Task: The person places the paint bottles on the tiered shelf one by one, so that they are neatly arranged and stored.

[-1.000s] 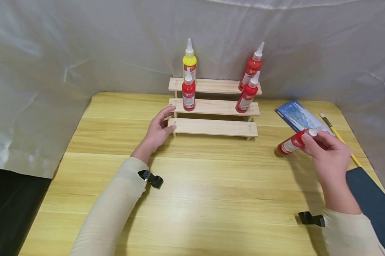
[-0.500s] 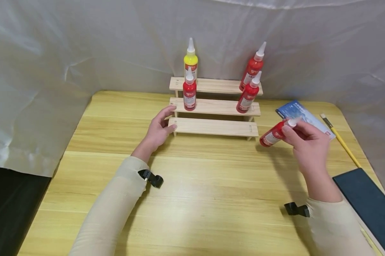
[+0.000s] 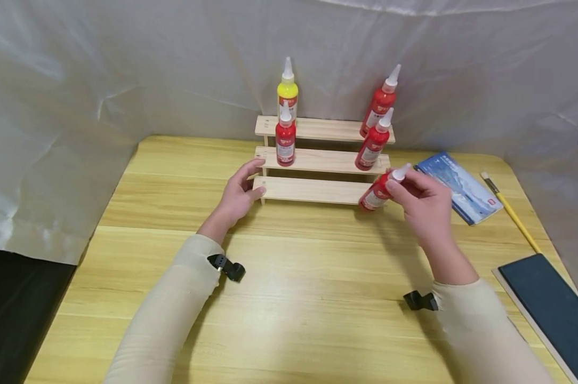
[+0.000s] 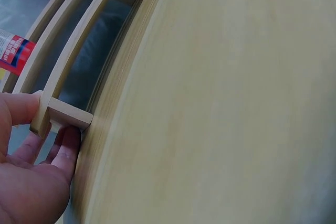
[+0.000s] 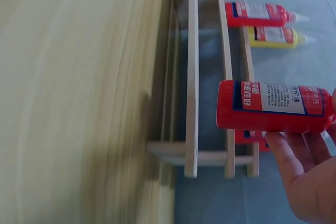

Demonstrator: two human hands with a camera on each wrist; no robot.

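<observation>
My right hand (image 3: 425, 205) pinches a red paint bottle (image 3: 376, 195) near its white nozzle cap. The bottle leans, base toward the left, and overlaps the right end of the lowest shelf in the head view. In the right wrist view the red bottle (image 5: 273, 106) shows its printed label, with its base over the shelves. My left hand (image 3: 238, 193) grips the left end of the three-step wooden rack (image 3: 318, 189). In the left wrist view the thumb lies at the end of a shelf (image 4: 79, 40), with fingers around the support below it.
On the top step stand a yellow bottle (image 3: 287, 92) and a red bottle (image 3: 382, 101). The middle step carries red bottles at left (image 3: 285, 143) and right (image 3: 372, 146). Rightward lie a blue booklet (image 3: 459, 186), a yellow-handled brush (image 3: 514, 218) and a dark flat case (image 3: 550, 309).
My right hand has moved left with the red bottle, from beside the blue booklet to the rack's lowest step. The left hand stays at the rack's left end.
</observation>
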